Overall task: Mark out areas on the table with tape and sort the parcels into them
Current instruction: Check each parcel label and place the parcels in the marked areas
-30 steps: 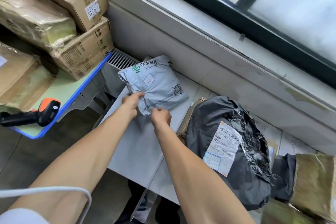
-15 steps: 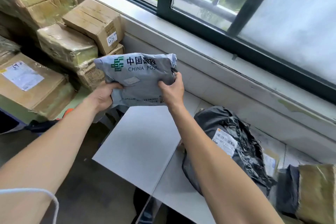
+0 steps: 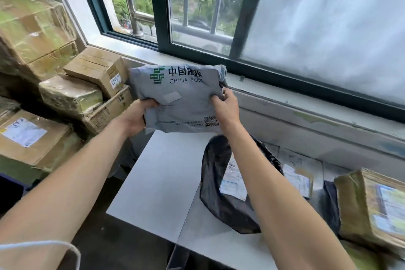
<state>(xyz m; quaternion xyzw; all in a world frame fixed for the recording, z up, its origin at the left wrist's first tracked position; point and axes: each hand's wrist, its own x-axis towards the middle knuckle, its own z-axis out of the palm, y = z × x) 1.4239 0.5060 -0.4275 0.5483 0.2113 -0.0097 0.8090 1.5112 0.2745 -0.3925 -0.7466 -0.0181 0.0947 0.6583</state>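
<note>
grey mailer (image 3: 182,98) – above table (image 3: 157,182) | left grip (image 3: 135,116), right grip (image 3: 225,109) – both holding it

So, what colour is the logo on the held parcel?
The logo is green, on a grey parcel; head view.

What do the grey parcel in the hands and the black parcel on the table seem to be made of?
The grey parcel is probably thin plastic film, matte; it creases where the left hand and right hand grip it. The black parcel is probably plastic film too, glossier: crumpled, with shiny highlights.
</note>
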